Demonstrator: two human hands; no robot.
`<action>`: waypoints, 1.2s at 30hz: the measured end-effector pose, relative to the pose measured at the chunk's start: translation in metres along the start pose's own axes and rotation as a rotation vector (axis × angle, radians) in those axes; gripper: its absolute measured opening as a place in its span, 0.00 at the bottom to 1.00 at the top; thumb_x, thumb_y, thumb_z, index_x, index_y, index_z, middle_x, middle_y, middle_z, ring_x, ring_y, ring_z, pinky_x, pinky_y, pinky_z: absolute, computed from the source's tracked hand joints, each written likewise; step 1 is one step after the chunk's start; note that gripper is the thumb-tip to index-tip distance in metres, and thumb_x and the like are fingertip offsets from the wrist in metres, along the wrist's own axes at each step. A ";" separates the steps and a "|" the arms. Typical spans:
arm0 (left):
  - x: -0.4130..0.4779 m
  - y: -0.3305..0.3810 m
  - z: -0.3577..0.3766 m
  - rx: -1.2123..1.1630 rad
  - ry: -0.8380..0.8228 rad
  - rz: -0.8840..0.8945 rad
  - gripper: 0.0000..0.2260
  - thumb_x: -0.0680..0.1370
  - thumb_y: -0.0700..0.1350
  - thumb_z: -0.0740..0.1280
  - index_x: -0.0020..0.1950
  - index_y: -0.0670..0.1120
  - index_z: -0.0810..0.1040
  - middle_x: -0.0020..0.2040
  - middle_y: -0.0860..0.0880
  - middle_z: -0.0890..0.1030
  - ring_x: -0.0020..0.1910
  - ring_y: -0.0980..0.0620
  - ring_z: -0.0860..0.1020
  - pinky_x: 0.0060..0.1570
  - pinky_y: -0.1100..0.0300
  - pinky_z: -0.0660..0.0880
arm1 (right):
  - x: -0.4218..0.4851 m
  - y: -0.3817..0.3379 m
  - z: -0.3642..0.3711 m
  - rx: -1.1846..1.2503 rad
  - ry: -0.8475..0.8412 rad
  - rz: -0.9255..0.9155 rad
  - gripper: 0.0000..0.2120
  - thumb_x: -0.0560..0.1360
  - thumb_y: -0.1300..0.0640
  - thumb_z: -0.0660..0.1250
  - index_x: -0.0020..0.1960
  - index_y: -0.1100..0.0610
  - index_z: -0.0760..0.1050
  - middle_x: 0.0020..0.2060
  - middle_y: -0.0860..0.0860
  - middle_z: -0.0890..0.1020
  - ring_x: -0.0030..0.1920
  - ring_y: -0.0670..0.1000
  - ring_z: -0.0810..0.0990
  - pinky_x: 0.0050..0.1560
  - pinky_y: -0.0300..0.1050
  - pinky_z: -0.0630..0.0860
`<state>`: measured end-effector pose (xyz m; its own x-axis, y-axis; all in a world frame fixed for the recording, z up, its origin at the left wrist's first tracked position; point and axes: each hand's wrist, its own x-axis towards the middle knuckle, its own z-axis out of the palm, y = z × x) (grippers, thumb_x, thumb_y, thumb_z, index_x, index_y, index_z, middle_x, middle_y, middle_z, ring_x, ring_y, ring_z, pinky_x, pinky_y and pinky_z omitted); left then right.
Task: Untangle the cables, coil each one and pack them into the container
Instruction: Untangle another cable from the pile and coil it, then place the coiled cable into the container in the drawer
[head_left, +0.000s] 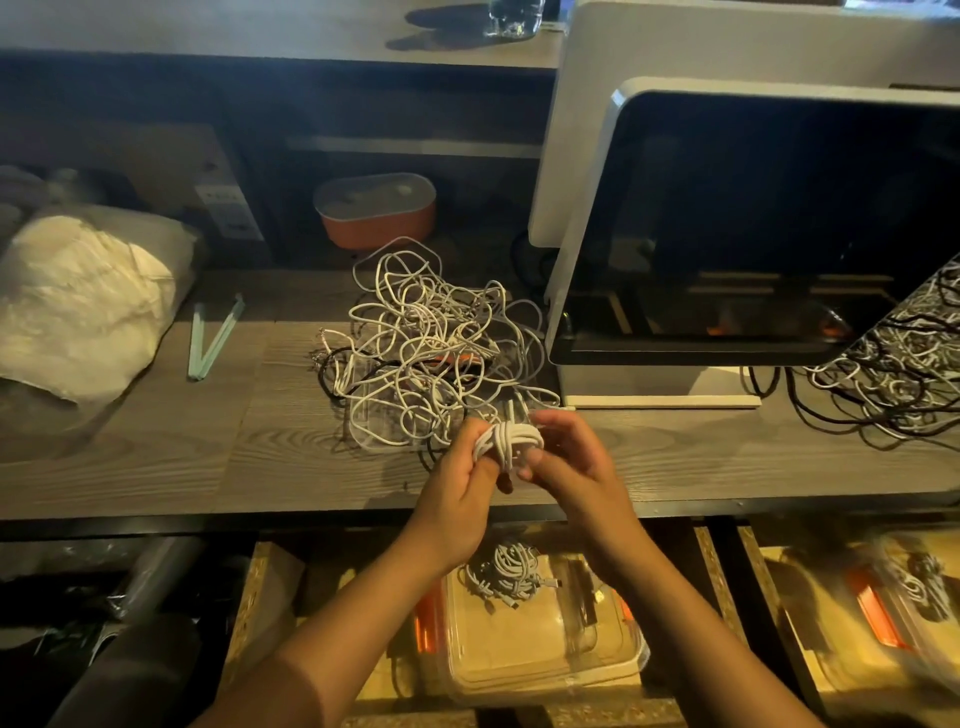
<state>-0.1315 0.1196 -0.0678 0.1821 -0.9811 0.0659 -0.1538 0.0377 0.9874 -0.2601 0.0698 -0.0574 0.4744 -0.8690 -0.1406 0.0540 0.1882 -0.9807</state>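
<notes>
Head view is showing the left hand (457, 470) and right hand (569, 462) pinching the coiled white cable (506, 441) above the tabletop's (208, 457) front edge; keeping the wraps tight is advisable before packing it into the container (540, 670).

Person: two limbs in view. Left hand (457, 483) and left forearm (363, 597) are bare from the fingertips to the frame edge at 7 o'clock, where the arm widens and blurs. Right hand (566, 462) and right forearm (675, 587) are likewise bare to the frame edge at 5 o'clock. Both wrists show plain skin. The forearms are slender and smooth in outline. A short nail shows on the right thumb (524, 470). Finer detail of nails and knuckles is too soft to record.
</notes>
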 end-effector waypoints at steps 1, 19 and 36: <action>0.000 0.000 0.000 0.023 -0.002 0.021 0.07 0.77 0.41 0.55 0.49 0.53 0.70 0.43 0.52 0.75 0.38 0.62 0.74 0.40 0.59 0.75 | 0.002 -0.004 -0.003 0.023 -0.018 0.044 0.11 0.72 0.56 0.65 0.54 0.56 0.76 0.46 0.53 0.80 0.48 0.50 0.80 0.51 0.45 0.78; 0.000 0.008 -0.006 -0.331 -0.269 -0.309 0.11 0.80 0.33 0.52 0.53 0.44 0.72 0.39 0.45 0.77 0.33 0.57 0.78 0.33 0.65 0.74 | 0.023 -0.022 0.001 0.145 -0.050 0.243 0.07 0.74 0.66 0.64 0.37 0.62 0.74 0.29 0.53 0.77 0.30 0.48 0.74 0.30 0.38 0.73; -0.018 -0.036 0.003 0.156 -0.229 -0.496 0.11 0.80 0.50 0.50 0.56 0.50 0.68 0.41 0.48 0.76 0.42 0.49 0.74 0.47 0.52 0.72 | -0.020 0.035 -0.010 -0.053 0.085 0.305 0.06 0.77 0.66 0.61 0.53 0.62 0.73 0.39 0.53 0.80 0.38 0.48 0.80 0.41 0.42 0.78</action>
<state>-0.1320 0.1353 -0.1054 0.0567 -0.8910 -0.4505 -0.2478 -0.4497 0.8581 -0.2764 0.0892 -0.0899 0.3860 -0.8118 -0.4382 -0.1260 0.4242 -0.8968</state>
